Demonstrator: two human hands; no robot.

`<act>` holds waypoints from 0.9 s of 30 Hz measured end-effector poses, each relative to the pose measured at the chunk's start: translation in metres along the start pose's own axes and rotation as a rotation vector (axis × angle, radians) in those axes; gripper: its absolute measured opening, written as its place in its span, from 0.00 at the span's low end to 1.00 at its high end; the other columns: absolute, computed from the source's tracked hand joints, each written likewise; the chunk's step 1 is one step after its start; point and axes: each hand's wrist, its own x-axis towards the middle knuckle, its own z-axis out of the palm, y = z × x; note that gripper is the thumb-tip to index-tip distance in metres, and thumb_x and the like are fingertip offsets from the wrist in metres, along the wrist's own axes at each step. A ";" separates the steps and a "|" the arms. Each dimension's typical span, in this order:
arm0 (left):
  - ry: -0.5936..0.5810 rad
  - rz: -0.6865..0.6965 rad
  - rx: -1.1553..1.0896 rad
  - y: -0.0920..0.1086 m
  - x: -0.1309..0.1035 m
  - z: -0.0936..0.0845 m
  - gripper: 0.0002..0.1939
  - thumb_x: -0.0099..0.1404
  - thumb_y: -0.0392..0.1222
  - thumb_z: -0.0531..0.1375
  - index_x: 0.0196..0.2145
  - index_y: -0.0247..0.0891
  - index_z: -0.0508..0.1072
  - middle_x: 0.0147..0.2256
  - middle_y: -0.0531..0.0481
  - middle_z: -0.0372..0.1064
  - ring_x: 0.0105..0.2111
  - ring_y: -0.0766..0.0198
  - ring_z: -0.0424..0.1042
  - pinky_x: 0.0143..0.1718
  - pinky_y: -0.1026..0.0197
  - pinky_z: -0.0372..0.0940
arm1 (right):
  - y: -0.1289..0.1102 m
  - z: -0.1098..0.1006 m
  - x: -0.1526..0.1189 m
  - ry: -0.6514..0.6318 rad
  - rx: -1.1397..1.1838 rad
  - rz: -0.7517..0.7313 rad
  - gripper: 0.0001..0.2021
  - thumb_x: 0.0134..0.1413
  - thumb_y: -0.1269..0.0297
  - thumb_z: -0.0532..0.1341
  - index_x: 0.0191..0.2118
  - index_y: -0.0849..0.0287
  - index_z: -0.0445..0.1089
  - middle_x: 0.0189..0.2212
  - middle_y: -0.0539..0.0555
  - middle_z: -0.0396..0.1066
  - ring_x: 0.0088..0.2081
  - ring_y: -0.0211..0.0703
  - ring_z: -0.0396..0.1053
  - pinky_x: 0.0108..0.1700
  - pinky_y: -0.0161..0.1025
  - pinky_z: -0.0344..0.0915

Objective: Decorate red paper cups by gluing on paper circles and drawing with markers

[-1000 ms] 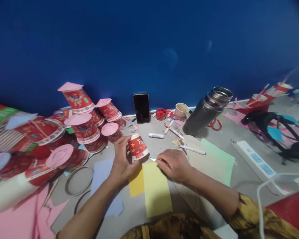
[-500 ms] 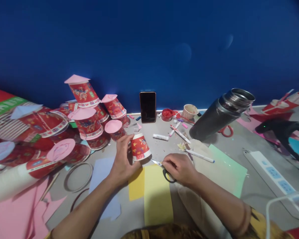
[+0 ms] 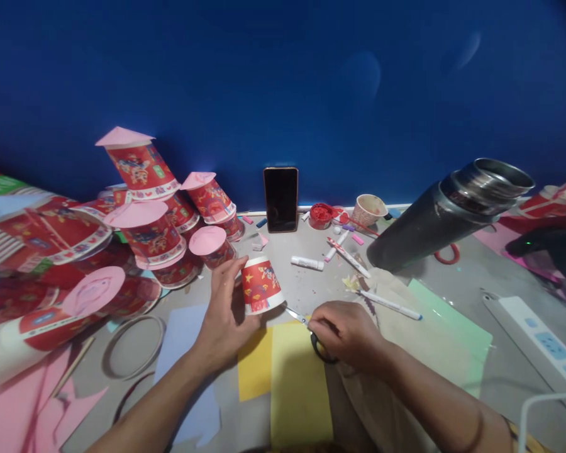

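Note:
A red printed paper cup (image 3: 261, 284) stands rim-down between the thumb and fingers of my left hand (image 3: 229, 308), tilted a little. My right hand (image 3: 342, 330) is closed around the black-handled scissors (image 3: 323, 350). Their metal blades point left, and the tips reach the lower right edge of the cup; whether they cut into it I cannot tell. Below the hands lie a pale yellow sheet (image 3: 298, 390) and a darker yellow piece (image 3: 255, 368). A blue sheet (image 3: 188, 365) is under my left forearm.
Red cups with pink paper cones (image 3: 144, 236) are stacked at left. A phone (image 3: 281, 200) leans against the blue wall. A dark flask (image 3: 434, 214), markers (image 3: 389, 304), a glue stick (image 3: 307, 263) and a power strip (image 3: 542, 340) are at centre and right. A tape ring (image 3: 134, 346) lies at left.
The view has come slightly closer. My left hand has tipped the cup a little, its rim now turned more toward me. The scissor tips remain at its lower right edge.

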 end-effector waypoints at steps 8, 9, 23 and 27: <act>0.007 0.020 0.020 -0.010 0.000 -0.003 0.45 0.60 0.34 0.65 0.72 0.50 0.59 0.67 0.38 0.58 0.70 0.38 0.63 0.66 0.34 0.70 | -0.006 -0.066 -0.002 0.062 -0.333 -0.020 0.15 0.74 0.59 0.60 0.32 0.54 0.74 0.26 0.50 0.77 0.27 0.42 0.72 0.32 0.40 0.60; 0.019 0.028 0.024 -0.011 0.000 -0.003 0.44 0.61 0.34 0.65 0.72 0.51 0.60 0.67 0.39 0.58 0.70 0.37 0.63 0.65 0.34 0.71 | -0.004 -0.081 -0.007 0.079 -0.380 0.043 0.13 0.72 0.56 0.61 0.34 0.54 0.74 0.27 0.50 0.77 0.27 0.42 0.72 0.32 0.40 0.60; 0.025 0.051 0.063 -0.017 0.001 -0.004 0.43 0.62 0.36 0.63 0.73 0.54 0.59 0.68 0.39 0.59 0.70 0.35 0.62 0.67 0.27 0.67 | 0.017 -0.108 -0.031 0.027 -0.263 0.271 0.09 0.71 0.57 0.61 0.39 0.52 0.76 0.31 0.54 0.77 0.31 0.49 0.75 0.33 0.42 0.67; 0.005 0.078 0.014 -0.013 0.000 -0.001 0.43 0.62 0.35 0.62 0.73 0.50 0.58 0.69 0.38 0.58 0.72 0.37 0.60 0.70 0.29 0.63 | -0.021 -0.083 -0.003 0.114 0.310 0.269 0.17 0.71 0.54 0.61 0.60 0.50 0.72 0.24 0.46 0.71 0.24 0.43 0.72 0.27 0.37 0.66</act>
